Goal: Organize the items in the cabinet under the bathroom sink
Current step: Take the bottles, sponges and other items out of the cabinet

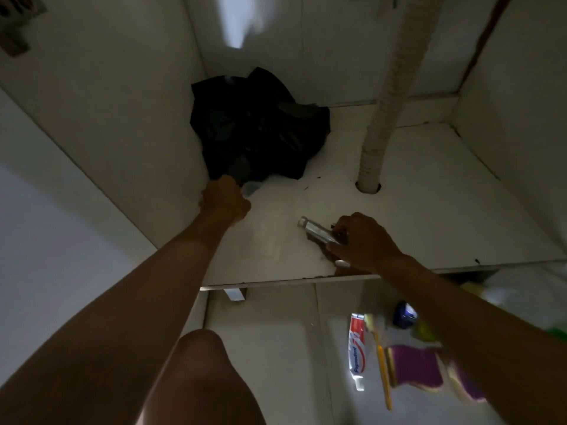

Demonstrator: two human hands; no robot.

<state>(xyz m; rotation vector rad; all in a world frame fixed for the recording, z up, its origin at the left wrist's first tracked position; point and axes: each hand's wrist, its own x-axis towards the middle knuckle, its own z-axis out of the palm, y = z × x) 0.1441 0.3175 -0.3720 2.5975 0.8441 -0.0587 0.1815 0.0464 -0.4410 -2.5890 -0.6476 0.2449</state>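
A silvery packet is gripped by the right hand; the black bag's edge is touched by the left hand. Its grip cannot be told.

Dim, underexposed. Glare patch high on the cabinet's back wall. Straight edges bow toward frame borders. Toothpaste tube brightly lit; purple sponge beside it motion-blurred.

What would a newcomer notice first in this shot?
A crumpled black bag sits in the back left corner of the cabinet floor, with the left hand at its front edge. The right hand grips a slim silvery object on that floor. A toothpaste tube lies outside, in front.
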